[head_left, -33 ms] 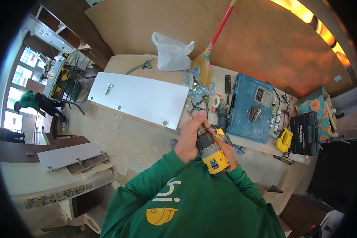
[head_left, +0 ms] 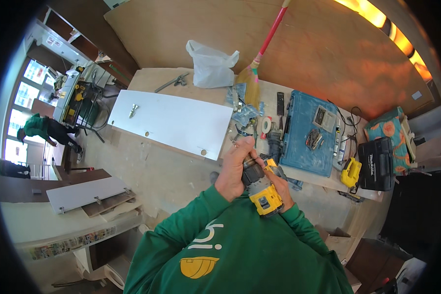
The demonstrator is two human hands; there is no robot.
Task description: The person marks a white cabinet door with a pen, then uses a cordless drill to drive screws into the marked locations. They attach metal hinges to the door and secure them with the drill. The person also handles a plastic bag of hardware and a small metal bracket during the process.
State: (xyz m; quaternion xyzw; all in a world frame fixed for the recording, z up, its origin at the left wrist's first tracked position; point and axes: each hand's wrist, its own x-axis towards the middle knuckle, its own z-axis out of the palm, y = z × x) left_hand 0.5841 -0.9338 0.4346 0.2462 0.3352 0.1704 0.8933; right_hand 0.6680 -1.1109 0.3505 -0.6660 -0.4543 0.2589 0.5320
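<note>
Steadying the drill (head_left: pixel 265 200) firmly seems best: the left hand (head_left: pixel 233 171) is wrapped around its front end (head_left: pixel 252 172), the right hand (head_left: pixel 281 189) clasps its side; sleeves (head_left: pixel 188 215) should hang clear.

The left hand (head_left: pixel 234 171) hides the nose of the yellow drill (head_left: pixel 266 200) — its very tip can't be made out — and the right hand (head_left: pixel 281 190) covers its grip. Along the table's (head_left: pixel 273 93) far edge, the white bag's (head_left: pixel 211 66) contents are hidden; the broom (head_left: pixel 253 87) is cut off above.
</note>
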